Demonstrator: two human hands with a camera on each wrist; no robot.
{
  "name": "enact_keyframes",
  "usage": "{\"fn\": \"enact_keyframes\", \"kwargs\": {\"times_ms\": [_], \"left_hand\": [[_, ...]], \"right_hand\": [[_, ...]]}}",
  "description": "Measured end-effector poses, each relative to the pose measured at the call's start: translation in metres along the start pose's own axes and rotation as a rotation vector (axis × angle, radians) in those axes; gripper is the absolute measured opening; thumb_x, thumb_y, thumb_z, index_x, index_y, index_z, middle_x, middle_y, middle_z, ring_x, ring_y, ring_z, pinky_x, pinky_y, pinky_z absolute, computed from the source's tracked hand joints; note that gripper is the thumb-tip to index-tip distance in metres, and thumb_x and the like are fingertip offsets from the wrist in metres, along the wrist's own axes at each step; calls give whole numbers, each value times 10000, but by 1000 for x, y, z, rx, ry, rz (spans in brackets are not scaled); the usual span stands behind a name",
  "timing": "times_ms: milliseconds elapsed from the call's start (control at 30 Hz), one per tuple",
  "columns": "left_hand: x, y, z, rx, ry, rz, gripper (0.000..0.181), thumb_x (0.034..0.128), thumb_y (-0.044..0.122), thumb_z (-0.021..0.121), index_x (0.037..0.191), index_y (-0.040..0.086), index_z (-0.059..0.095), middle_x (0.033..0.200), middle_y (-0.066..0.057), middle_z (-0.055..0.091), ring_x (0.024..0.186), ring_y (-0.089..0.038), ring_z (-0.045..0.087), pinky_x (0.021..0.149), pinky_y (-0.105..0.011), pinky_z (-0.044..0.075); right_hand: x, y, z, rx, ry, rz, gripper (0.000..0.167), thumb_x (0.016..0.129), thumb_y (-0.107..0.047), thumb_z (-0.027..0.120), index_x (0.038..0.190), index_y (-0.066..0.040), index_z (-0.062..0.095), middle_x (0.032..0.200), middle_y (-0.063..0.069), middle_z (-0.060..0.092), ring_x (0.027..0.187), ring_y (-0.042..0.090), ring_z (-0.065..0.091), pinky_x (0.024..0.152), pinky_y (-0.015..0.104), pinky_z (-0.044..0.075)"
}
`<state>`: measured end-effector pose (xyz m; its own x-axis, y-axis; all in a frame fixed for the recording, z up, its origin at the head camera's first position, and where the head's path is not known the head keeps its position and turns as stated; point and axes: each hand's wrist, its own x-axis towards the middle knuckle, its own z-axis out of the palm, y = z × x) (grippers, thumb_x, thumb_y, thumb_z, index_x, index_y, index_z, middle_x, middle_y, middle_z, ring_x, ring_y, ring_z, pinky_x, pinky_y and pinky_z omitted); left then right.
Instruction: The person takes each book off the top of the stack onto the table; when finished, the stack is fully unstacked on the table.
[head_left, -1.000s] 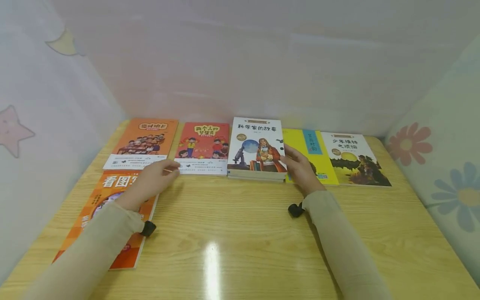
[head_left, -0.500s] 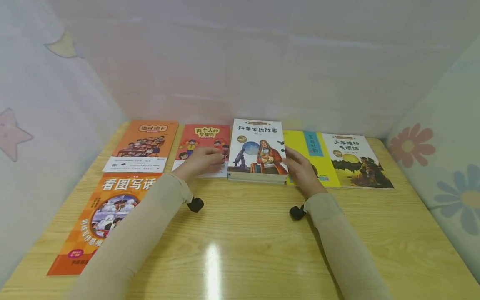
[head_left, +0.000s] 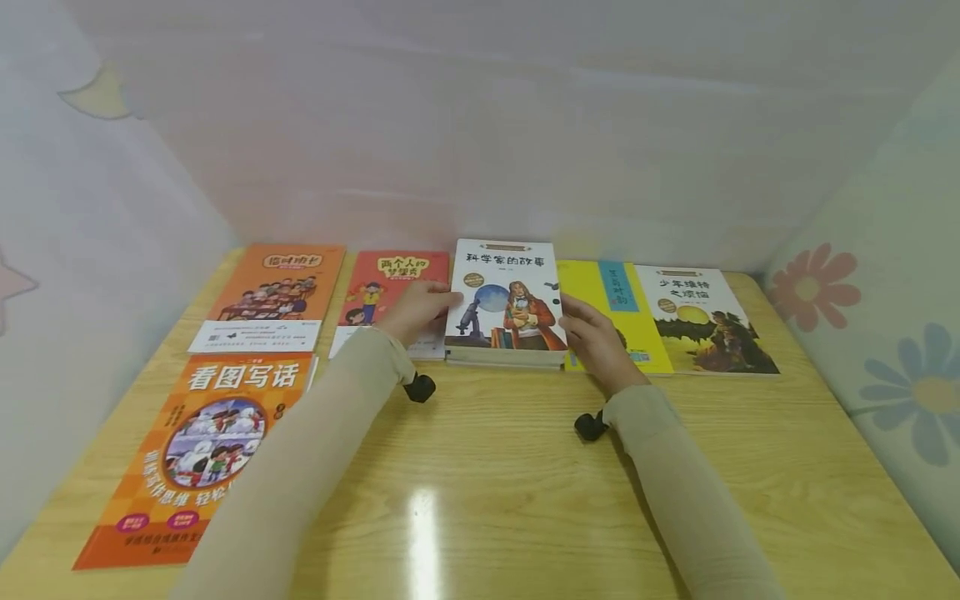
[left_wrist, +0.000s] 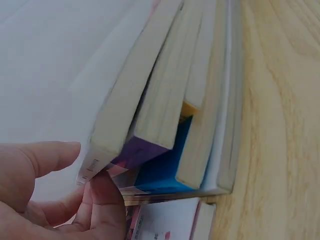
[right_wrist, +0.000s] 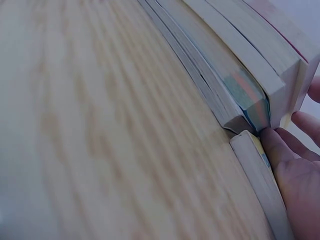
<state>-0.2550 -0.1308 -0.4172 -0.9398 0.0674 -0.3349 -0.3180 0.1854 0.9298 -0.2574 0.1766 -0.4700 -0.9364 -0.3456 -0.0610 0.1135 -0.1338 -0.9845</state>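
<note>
A white-covered book (head_left: 506,304) lies on top of a stack of several books at the middle of the row. My left hand (head_left: 415,312) is at its left edge, over the red book (head_left: 360,292). In the left wrist view the fingers and thumb of this hand (left_wrist: 60,205) close around the corner of the top book (left_wrist: 120,115), and the books below fan apart slightly. My right hand (head_left: 600,343) grips the stack's right side, partly over the yellow book (head_left: 652,333). The right wrist view shows its fingers (right_wrist: 272,142) against the stacked books (right_wrist: 277,85).
An orange book (head_left: 288,287) lies at the far left, with a larger orange book (head_left: 150,475) in front of it. Another white book (head_left: 708,321) is at the right end of the row. Cloth walls (head_left: 495,125) stand behind and beside the wooden table (head_left: 487,500).
My left hand has moved right from the orange books, across the red book, to the left edge of the stack. My right hand has stayed at the stack's right side.
</note>
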Motion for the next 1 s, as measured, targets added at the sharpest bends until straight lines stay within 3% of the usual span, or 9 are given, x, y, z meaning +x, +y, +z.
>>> {"fn": "enact_keyframes", "kwargs": {"times_ms": [100, 200, 300, 400, 767, 1000], "left_hand": [[1, 1, 0, -39, 28, -27, 583, 1025, 257, 624, 1519, 24, 418, 1522, -138, 450, 1404, -295, 426, 1158, -437, 377], [1, 1, 1, -88, 34, -21, 531, 1031, 268, 614, 1479, 23, 466, 1430, -141, 528, 1298, -283, 523, 1102, -417, 444], [3, 2, 1, -128, 8, -2, 512, 1032, 259, 611, 1461, 11, 484, 1351, -150, 575, 1143, -256, 601, 1001, -373, 521], [4, 2, -2, -150, -38, 11, 563, 1030, 211, 614, 1514, 4, 416, 1397, -146, 538, 1110, -224, 588, 943, -335, 542], [7, 1, -8, -104, -157, 26, 763, 1010, 190, 636, 1617, 49, 197, 1529, -145, 431, 1182, -247, 550, 825, -267, 566], [0, 5, -3, -68, -133, 81, 762, 997, 144, 626, 1619, 74, 192, 1531, -171, 402, 1171, -278, 556, 810, -311, 579]], "right_hand": [[0, 1, 2, 5, -1, 3, 551, 1071, -113, 493, 1590, -60, 316, 1656, 99, 251, 1527, 242, 218, 1244, 412, 174], [-2, 2, 3, -11, 0, 13, 562, 1074, -131, 497, 1600, -91, 304, 1664, 69, 237, 1533, 216, 201, 1242, 398, 184], [-4, 1, 4, -25, 4, 17, 566, 1077, -143, 494, 1606, -110, 294, 1670, 56, 223, 1539, 204, 181, 1239, 396, 192], [-3, 2, 3, -24, 6, 4, 556, 1080, -135, 481, 1604, -102, 297, 1674, 60, 212, 1544, 204, 161, 1241, 396, 175], [-2, 2, 0, -9, 13, -4, 543, 1086, -114, 459, 1603, -96, 295, 1683, 50, 186, 1552, 180, 117, 1239, 372, 168], [-3, 1, 0, 27, 23, 9, 533, 1077, -95, 473, 1588, -70, 322, 1681, 60, 191, 1549, 186, 134, 1238, 360, 171]]}}
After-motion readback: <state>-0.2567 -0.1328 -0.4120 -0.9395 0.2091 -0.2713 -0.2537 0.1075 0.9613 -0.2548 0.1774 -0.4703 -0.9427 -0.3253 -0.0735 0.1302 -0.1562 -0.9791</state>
